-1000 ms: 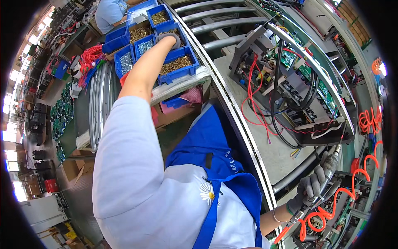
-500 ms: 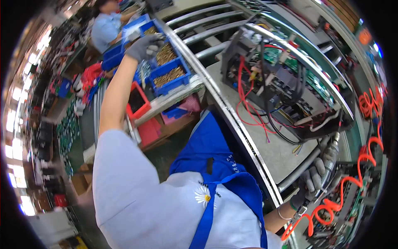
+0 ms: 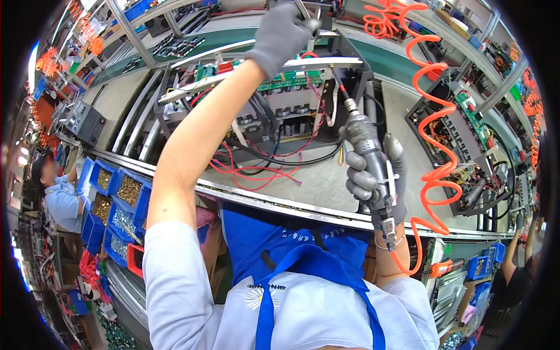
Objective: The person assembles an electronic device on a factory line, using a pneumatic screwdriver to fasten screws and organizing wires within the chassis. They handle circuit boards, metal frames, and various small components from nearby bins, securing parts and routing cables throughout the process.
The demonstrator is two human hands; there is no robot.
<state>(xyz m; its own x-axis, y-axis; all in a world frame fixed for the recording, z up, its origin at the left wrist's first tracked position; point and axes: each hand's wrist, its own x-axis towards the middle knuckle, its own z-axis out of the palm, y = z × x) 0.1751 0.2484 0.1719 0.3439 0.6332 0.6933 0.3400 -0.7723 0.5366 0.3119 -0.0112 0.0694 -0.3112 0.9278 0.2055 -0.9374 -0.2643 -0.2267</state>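
In a dark grey glove, my right hand [image 3: 364, 175] grips an air screwdriver [image 3: 368, 143]. Its bit points up and away at the white rail [image 3: 341, 62] of an open electronics chassis [image 3: 280, 111]. I cannot tell whether the tip touches the rail. An orange coiled hose [image 3: 429, 201] runs from the tool's rear end. My left hand [image 3: 283, 38], gloved too, reaches over the chassis to its far right part. Its fingers are closed together beside a thin metal piece; what they hold is too small to make out. Green circuit boards [image 3: 297, 80] and loose red wires [image 3: 248, 172] show in the chassis.
Blue bins [image 3: 119, 201] of brass-coloured and silver fasteners stand at the left, with a red bin [image 3: 135, 260] beside them. Another chassis [image 3: 466, 146] is on the right. A co-worker [image 3: 61, 195] sits at far left. Metal rollers [image 3: 137, 122] lie left of the chassis.
My left hand has gone from the fastener bins to above the chassis. My right hand has raised the screwdriver toward the rail. The view has turned from the bins to the chassis.
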